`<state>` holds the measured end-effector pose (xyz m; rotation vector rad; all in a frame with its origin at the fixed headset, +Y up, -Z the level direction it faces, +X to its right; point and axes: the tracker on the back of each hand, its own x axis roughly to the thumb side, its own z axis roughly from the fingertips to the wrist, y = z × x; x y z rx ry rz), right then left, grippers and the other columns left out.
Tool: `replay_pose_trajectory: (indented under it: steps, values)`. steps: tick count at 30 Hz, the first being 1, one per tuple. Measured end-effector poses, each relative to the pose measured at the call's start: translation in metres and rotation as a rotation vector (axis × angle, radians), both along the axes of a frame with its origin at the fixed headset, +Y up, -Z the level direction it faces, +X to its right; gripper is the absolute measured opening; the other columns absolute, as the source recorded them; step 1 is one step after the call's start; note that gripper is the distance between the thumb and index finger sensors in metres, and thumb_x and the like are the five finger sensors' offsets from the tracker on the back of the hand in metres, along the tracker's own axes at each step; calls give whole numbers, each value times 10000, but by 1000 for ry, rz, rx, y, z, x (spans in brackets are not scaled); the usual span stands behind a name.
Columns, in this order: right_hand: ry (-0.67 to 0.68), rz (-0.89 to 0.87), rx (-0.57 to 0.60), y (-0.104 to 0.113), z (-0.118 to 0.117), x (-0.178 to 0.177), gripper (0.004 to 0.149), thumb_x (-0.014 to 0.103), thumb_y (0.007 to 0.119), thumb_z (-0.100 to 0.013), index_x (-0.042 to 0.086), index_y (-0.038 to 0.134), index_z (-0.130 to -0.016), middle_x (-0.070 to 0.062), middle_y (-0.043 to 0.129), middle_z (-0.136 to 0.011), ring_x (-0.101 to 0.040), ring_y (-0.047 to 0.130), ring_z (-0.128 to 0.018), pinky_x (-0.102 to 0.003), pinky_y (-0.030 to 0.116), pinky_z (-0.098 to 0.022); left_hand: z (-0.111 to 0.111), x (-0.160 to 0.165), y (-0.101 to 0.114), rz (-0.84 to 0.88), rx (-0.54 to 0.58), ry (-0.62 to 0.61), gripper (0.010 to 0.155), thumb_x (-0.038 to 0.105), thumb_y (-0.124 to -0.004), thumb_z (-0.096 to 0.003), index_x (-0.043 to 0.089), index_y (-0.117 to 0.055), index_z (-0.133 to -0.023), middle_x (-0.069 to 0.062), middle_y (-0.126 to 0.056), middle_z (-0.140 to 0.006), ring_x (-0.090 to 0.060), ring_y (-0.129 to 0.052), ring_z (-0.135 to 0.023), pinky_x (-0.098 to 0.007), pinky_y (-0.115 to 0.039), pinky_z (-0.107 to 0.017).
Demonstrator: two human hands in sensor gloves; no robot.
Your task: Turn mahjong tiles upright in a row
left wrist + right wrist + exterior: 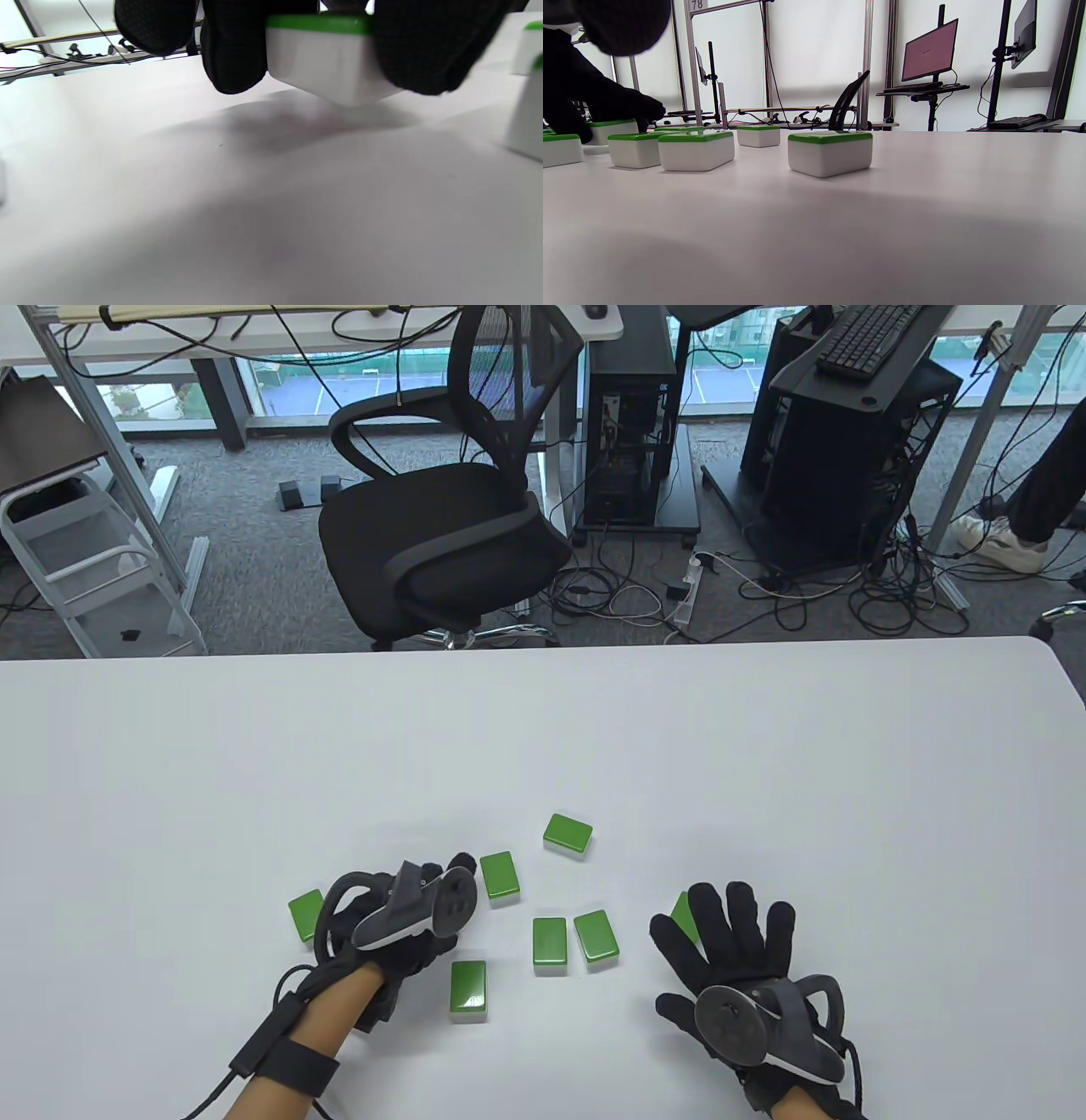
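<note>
Several green-backed mahjong tiles lie face down on the white table [764,746]. My left hand [424,899] pinches one tile [326,59] between its fingers [233,51]. That tile is green side up, with one edge tipped off the table. In the table view the hand covers it. One tile [500,875] lies just right of the left fingertips, and another [305,914] lies left of the hand. My right hand [730,925] is spread flat and holds nothing. It partly covers a tile [683,914], which is the nearest one in the right wrist view [830,152].
More tiles lie flat between the hands: two side by side [550,943] [596,936], one nearer me [468,988] and one farther back [568,833]. A black office chair [441,526] stands beyond the table's far edge.
</note>
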<state>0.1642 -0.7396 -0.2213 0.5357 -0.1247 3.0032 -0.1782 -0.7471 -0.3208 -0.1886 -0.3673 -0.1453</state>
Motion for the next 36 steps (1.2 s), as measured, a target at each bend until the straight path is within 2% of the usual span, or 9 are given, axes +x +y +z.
replay_pose_trajectory:
  steps: [4, 8, 12, 27, 36]
  values:
    - [-5, 3, -7, 0, 0, 0, 825, 592, 656, -450, 464, 34, -976, 0, -113, -1095, -393, -124, -947, -693, 35, -667, 24, -13, 3, 17, -67, -164, 885, 490, -892, -280, 388, -436, -1032, 45, -702, -1064, -236, -867, -951, -550, -696, -718]
    - [-7, 9, -20, -2, 0, -2, 820, 592, 652, -451, 463, 35, -976, -1, -112, -1095, -394, -122, -947, -694, 36, -667, 45, -16, -3, -26, -48, -229, 891, 499, -891, -276, 391, -431, -1031, 45, -706, -1060, -238, -868, -947, -545, -703, -714]
    - [-6, 14, -27, -3, 0, -4, 820, 592, 651, -451, 463, 35, -976, -1, -113, -1095, -393, -122, -947, -693, 36, -667, 56, -14, -8, -42, -49, -257, 901, 508, -885, -278, 383, -413, -1036, 39, -707, -1058, -249, -862, -946, -546, -701, -713]
    - [-6, 19, -36, -3, -1, -4, 817, 592, 650, -452, 462, 38, -977, -1, -113, -1095, -391, -122, -948, -693, 36, -667, 58, -3, -12, -38, -28, -272, 884, 522, -859, -293, 385, -405, -1039, 31, -694, -1067, -267, -851, -928, -556, -682, -717]
    - [-6, 10, -39, -2, -1, -4, 816, 591, 649, -453, 462, 38, -977, -1, -113, -1095, -392, -122, -948, -693, 35, -668, 51, -1, -2, -39, -140, -247, 938, 653, -790, -277, 419, -311, -1049, 32, -589, -1133, -300, -765, -1006, -585, -638, -738]
